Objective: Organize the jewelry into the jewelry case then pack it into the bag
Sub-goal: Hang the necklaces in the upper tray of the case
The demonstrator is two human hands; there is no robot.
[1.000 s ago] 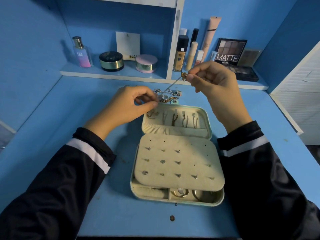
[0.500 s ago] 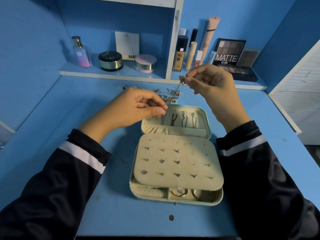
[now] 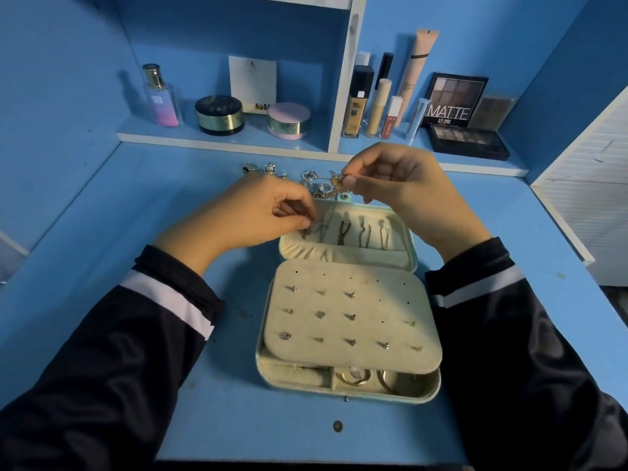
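A: Hands?
B: Left hand [image 3: 251, 215]: pinching the necklace's [image 3: 335, 181] near end, over the left of the lid of the case [image 3: 299, 390]. Right hand [image 3: 401, 185]: pinching the pendant end, just past the case's far edge.
A: Axis?
B: Judged near-left to far-right; the chain is too thin to trace. Left hand is nearer the lid's hooks.
A: Remainder?
B: Loose pile [image 3: 316, 180], behind the case.
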